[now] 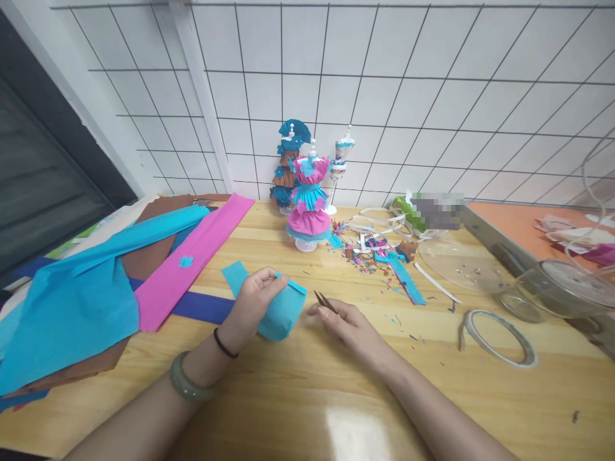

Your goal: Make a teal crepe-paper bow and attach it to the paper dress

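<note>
My left hand (254,298) pinches a light-blue crepe paper strip (283,314), thumb on top near its folded upper edge. One end of the strip sticks out to the left behind the fingers; the rest curves down to the right. In my right hand (348,323) is a pair of small scissors (325,301), its two dark pointed blades slightly apart and aimed up and left. Their handles are hidden by the fingers. A small gap separates the blades from the paper. Behind both hands stands a mini dress form (310,198) dressed in pink and blue crepe paper.
Crepe paper sheets (86,307) in blue, pink and brown lie at the left. Two more mini dress forms (288,166) stand against the tiled wall. Paper scraps (372,246), a clear lid (461,266), a tape roll (502,339) and a clear container (567,291) are on the right.
</note>
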### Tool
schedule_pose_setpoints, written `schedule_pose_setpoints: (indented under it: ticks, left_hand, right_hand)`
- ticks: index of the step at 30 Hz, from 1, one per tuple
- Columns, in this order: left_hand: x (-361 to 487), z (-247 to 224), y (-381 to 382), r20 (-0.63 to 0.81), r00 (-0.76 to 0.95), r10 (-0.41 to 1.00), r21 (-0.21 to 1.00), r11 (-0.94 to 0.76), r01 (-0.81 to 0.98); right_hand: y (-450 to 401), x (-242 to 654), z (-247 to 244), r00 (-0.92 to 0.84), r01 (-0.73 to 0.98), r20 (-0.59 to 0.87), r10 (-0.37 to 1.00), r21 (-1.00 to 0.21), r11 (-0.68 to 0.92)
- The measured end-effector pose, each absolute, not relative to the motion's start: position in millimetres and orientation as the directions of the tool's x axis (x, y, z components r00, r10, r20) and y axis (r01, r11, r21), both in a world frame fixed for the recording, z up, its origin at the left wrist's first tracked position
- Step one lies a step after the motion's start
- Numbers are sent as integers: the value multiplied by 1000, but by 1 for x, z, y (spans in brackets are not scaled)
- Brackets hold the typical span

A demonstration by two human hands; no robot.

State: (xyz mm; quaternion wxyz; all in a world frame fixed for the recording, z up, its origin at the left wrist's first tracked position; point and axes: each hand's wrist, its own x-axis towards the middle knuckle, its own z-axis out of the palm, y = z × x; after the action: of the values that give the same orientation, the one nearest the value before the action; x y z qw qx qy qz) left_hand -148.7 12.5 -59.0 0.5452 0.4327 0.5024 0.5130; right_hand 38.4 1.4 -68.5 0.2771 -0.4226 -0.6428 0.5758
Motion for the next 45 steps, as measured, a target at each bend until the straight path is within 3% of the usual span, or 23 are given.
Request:
schedule_pose_setpoints:
  ticks: [7, 16, 24, 32, 45]
  left_hand:
    - [-139, -62, 5, -143, 234, 962, 989, 129, 72]
    - [-143, -66, 6, -158, 347, 924, 981, 109, 158]
    - [-143, -68, 7, -205, 353, 913, 972, 148, 180]
    - [-147, -67, 10, -122, 243, 962, 985, 88, 147]
    - [-155, -60, 13, -63, 83, 995, 998, 60, 35]
  right_hand:
    - [2, 34, -71, -458, 183, -61, 887, -983, 27]
    - [6, 38, -74, -448, 211, -56, 892, -976, 45]
    - [6, 40, -71, -483, 227, -58, 874, -972, 61]
    - [6, 42, -68, -386, 141, -33, 922, -990, 23]
    - [4, 45, -65, -548, 109, -148, 823, -988, -106]
